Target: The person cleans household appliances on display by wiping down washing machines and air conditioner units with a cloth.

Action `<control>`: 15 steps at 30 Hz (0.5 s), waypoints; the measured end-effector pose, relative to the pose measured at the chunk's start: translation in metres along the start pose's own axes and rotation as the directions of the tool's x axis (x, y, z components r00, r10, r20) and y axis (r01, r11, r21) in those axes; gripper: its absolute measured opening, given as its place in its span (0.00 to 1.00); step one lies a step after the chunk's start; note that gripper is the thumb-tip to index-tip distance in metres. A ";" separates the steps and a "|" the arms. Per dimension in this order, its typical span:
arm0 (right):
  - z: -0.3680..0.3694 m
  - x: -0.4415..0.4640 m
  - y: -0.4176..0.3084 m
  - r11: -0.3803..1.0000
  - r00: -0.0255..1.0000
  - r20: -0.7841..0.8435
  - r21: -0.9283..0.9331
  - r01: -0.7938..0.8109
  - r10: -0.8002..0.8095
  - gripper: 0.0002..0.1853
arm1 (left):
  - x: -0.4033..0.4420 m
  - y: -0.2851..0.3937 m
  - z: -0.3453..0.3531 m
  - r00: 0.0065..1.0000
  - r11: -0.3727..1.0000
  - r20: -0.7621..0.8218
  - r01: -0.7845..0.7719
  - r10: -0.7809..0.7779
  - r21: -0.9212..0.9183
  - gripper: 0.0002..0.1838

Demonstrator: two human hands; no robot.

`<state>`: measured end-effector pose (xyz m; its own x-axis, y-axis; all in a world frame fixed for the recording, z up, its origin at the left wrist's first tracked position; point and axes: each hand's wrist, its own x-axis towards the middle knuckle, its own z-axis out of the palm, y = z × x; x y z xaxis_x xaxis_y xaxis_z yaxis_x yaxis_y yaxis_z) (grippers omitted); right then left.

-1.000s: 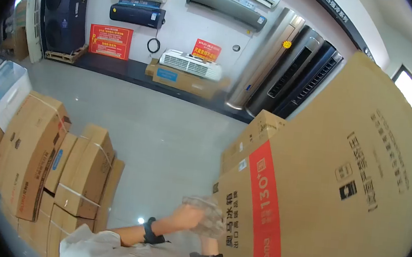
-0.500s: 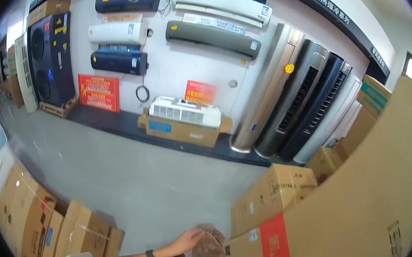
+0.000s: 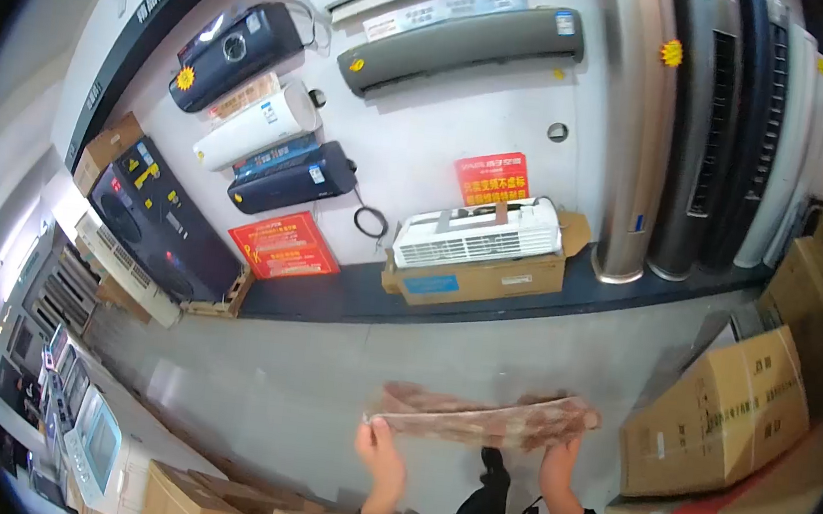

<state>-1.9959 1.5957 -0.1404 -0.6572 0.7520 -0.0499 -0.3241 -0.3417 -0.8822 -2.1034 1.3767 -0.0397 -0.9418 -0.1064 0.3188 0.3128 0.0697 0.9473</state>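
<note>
A reddish-brown patterned cloth (image 3: 485,417) hangs in a band between my two hands, above the grey floor. My left hand (image 3: 380,459) is closed on its left end, the fingertips at the lower edge. At the other end my right hand (image 3: 558,465) grips it from below, with some fingers hidden behind the fabric. The cloth is slightly blurred. Dark bands circle both wrists, and one dark shoe (image 3: 495,467) shows under the cloth.
Ahead, a white air conditioner (image 3: 479,239) rests on an open carton on the dark ledge (image 3: 357,296). Tall cabinet units (image 3: 635,130) stand to its right. Cartons (image 3: 715,419) are close on my right, others (image 3: 195,505) at lower left beside a white washing machine (image 3: 125,458).
The cloth was bunched between my hands beside the large carton; now it is stretched out sideways with my hands apart. My view has turned and tilted, bringing more of the left side in.
</note>
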 end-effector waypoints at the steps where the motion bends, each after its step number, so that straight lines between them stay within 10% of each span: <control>1: 0.008 0.024 0.005 0.998 0.999 0.018 0.031 -0.051 0.050 0.27 | 0.020 -0.007 0.009 0.999 1.000 -0.046 -0.016 0.017 0.011 0.16; 7: 0.066 0.191 0.017 0.964 0.982 0.134 -0.214 0.156 -0.130 0.32 | 0.180 -0.041 0.079 0.959 0.993 -0.258 -0.108 0.115 0.040 0.13; 10: 0.122 0.279 0.009 0.589 0.760 0.123 -0.557 0.585 -0.638 0.32 | 0.256 -0.053 0.108 0.921 0.975 -0.320 -0.208 0.222 0.078 0.13; 15: 0.184 0.350 -0.001 0.863 0.960 0.096 -0.422 0.278 -0.263 0.31 | 0.349 -0.047 0.144 0.954 0.985 -0.248 -0.160 0.171 0.064 0.16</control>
<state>-2.3509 1.7560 -0.0708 -0.6112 0.7577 0.2287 -0.1751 0.1523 -0.9727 -2.4649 1.4794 0.0222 -0.8141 -0.3352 0.4742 0.4513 0.1488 0.8799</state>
